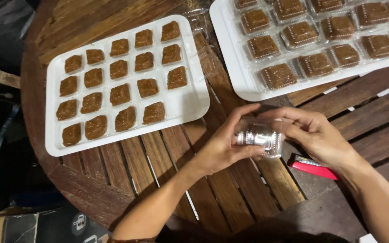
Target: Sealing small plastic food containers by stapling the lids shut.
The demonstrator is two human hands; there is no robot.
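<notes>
Both hands closed on one clear plastic box above the tabletop.
I see my left hand (pixel 223 146) and right hand (pixel 314 135) each with a clenched grip on the small clear box (pixel 260 137), glossy, lid seemingly shut, held between the white tray of brown squares (pixel 190 105) and a red lighter (pixel 314 168).

We see a small clear plastic clamshell container (pixel 260 136), empty and glinting, lying on its side just right of the frame's centre, pinched at both ends above the slatted tabletop.
</notes>
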